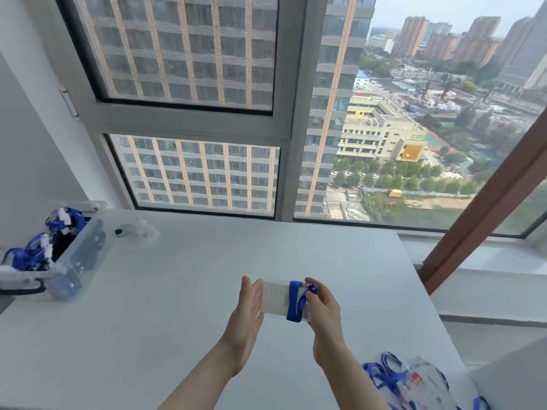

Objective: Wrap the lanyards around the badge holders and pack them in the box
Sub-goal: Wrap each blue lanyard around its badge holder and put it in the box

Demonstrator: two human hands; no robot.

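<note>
Spanning both hands above the table's (177,291) front middle, the badge holder (275,297) runs left to right. The left hand (247,309), fingers straight, presses its left end. The right hand (322,309) grips and hides its right end, thumb on the wrapped lanyard (294,300). The box (83,253) sits at the left edge. The front-right pile (414,383) is cut off.

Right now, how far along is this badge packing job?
Done: several wrapped badges already sit in the clear box at the left of the table. In hand: the left hand steadies a badge holder while the right hand pinches the blue lanyard wound round it. Left: a pile of loose badges and lanyards lies near right, still to wrap, so a fair share seems to remain.
</note>
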